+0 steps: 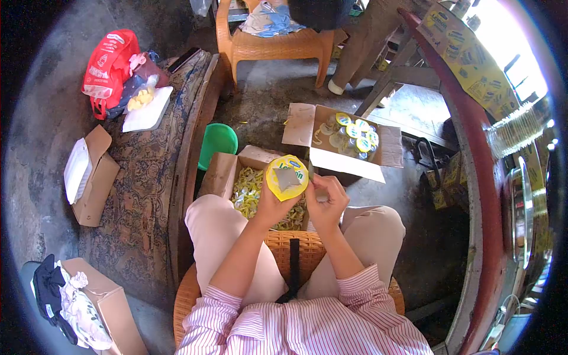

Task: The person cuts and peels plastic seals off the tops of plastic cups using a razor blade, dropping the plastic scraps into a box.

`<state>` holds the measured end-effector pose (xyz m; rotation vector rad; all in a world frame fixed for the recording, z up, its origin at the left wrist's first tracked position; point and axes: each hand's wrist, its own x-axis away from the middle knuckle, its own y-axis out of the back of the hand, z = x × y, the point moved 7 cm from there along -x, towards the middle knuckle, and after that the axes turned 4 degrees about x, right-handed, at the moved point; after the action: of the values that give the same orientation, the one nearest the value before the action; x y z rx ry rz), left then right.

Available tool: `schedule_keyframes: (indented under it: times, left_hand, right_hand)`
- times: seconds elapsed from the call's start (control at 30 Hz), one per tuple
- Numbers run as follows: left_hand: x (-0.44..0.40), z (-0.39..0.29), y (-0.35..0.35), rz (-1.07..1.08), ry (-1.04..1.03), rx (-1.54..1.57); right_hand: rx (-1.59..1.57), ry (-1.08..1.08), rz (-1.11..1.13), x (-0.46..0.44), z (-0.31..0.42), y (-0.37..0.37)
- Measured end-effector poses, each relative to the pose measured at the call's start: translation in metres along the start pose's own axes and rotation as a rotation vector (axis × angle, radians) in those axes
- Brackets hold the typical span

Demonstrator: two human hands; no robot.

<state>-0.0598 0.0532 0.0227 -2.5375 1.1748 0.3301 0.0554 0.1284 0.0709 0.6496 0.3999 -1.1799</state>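
My left hand (273, 202) holds up a round container with a yellow lid (287, 177) printed with "Lemon". Close to the lid's right edge, my right hand (326, 200) is closed in a pinch on a thin dark item (311, 171), too small to make out. Below both hands, an open cardboard box (220, 175) holds many yellow and white scraps (248, 188). Beyond them, a second open box (299, 127) contains several clear cups with yellow lids (362, 135).
An orange chair (278, 47) stands ahead, with a person's leg (362, 50) beside it. A green basin (218, 143) is left of the scrap box. The patterned bench (133, 189) bears a red bag (110, 68). A red-edged table (482, 195) runs along the right.
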Motion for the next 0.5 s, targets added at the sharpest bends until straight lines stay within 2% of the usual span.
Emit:
schedule_keyframes:
  times: [0.37, 0.5]
  left_hand:
    - [-0.0008, 0.0014, 0.0051, -0.003, -0.043, -0.124]
    - [0.0004, 0.0047, 0.0047, -0.005, -0.013, -0.069]
  right_hand:
    - [0.018, -0.005, -0.005, 0.0018, 0.0015, -0.0001]
    - [0.014, -0.019, -0.014, 0.0006, 0.0058, 0.0003]
